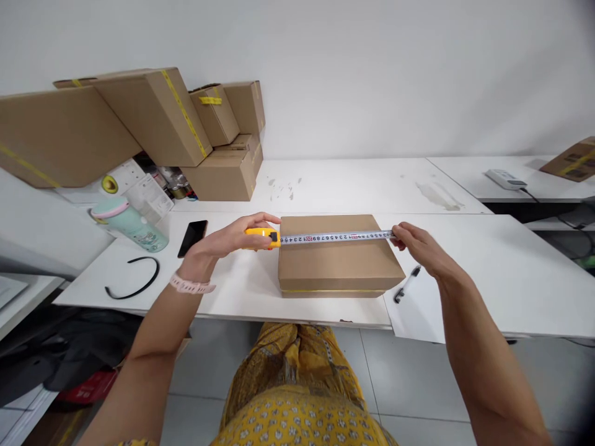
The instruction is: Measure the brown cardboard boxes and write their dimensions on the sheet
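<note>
A flat brown cardboard box (337,263) lies on the white table (511,279) in front of me. My left hand (227,241) is closed round a yellow tape measure case (263,237) at the box's left edge. The white tape blade (337,236) is stretched across the box top. My right hand (416,244) pinches the blade's end at the box's right edge.
A black pen (407,284) lies on a paper sheet right of the box. To the left are a black phone (192,237), a mint bottle (130,224) on its side and a black band (134,279). Stacked cardboard boxes (153,118) fill the back left. A power strip (506,179) sits far right.
</note>
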A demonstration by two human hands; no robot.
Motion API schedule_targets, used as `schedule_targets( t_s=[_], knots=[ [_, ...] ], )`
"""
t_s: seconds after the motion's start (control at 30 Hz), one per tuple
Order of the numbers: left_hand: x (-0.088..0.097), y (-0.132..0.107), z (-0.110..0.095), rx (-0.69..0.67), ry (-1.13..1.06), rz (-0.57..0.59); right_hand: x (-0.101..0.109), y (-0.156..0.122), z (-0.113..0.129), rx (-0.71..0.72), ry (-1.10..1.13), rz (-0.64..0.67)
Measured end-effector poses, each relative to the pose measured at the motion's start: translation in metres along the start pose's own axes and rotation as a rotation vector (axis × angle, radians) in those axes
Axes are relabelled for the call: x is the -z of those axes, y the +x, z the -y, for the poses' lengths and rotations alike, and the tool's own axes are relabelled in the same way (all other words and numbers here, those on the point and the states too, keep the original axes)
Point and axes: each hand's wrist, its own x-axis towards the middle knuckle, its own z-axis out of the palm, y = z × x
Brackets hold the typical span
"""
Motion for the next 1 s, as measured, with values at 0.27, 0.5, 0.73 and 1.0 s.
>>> schedule_targets(
  t_s=[0.27,0.5,0.73,1.0],
  knots=[
    [-0.145,-0.05,-0.015,0.218,-0.555,0.321,0.0,0.016,0.079,0.337,-0.036,-0.078],
    [-0.246,-0.001,-0.015,0.197,-1.015,0.072,-0.062,0.085,0.079,0.36,-0.247,0.274],
    [-0.238,-0.005,-0.02,0.215,-1.083,0.063,-0.067,0.105,0.048,0.217,-0.165,0.253],
    [-0.255,-0.015,-0.014,0.276,-1.152,0.032,-0.046,0.012,0.06,0.136,0.155,0.241]
  ],
)
